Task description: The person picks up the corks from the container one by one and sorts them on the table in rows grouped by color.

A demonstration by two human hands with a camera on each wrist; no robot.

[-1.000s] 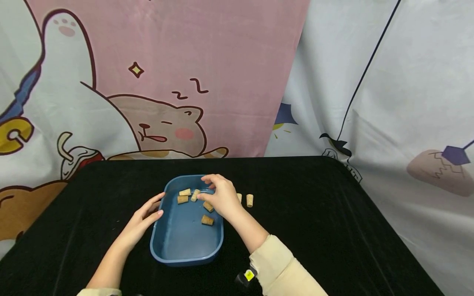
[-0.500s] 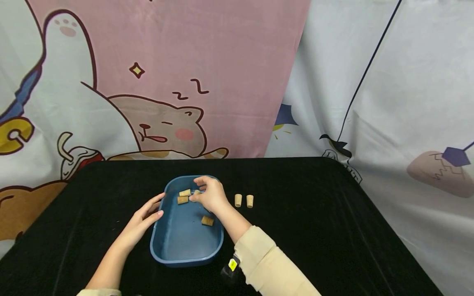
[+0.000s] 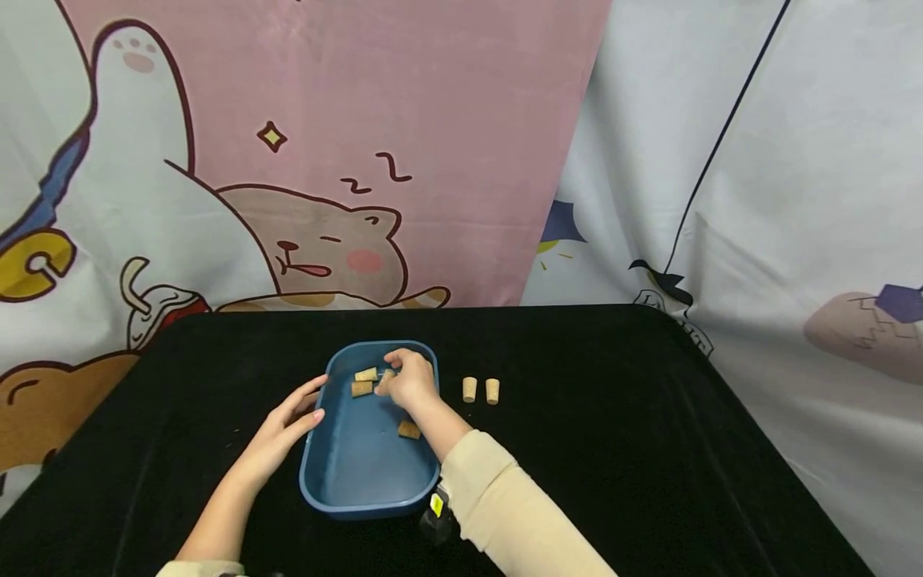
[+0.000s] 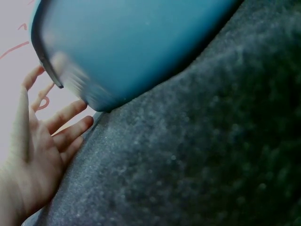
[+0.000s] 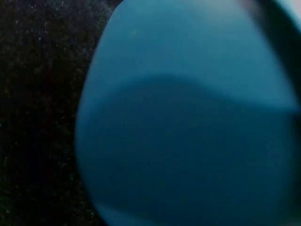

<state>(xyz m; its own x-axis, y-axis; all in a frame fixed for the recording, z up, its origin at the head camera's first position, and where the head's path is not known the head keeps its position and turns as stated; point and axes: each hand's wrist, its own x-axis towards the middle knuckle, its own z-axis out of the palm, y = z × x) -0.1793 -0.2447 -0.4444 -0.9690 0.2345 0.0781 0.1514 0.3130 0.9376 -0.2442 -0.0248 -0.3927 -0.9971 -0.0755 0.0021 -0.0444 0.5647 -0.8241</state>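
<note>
A blue rectangular tray (image 3: 368,473) stands on the black cloth and holds several corks. My left hand (image 3: 283,429) rests its fingertips on the tray's left side, fingers loosely spread; in the left wrist view the hand (image 4: 40,155) touches the tray's outside. My right hand (image 3: 413,385) reaches into the far right part of the tray. Its thumb and fingers close around a light cork (image 3: 387,375), partly covered by them. Left of it lie a pale cork (image 3: 366,374) and a browner cork (image 3: 362,389). Another brown cork (image 3: 409,430) lies below the right hand.
Two corks (image 3: 469,389) stand upright on the black cloth (image 3: 613,449) to the right of the tray. A printed curtain (image 3: 461,160) hangs behind the table. In the right wrist view, only the tray wall (image 5: 178,155) and dark cloth show.
My right hand has moved left and lower into the tray, onto the light cork, uncovering the two standing corks and hiding one in the tray. The left hand has stayed at the tray's side.
</note>
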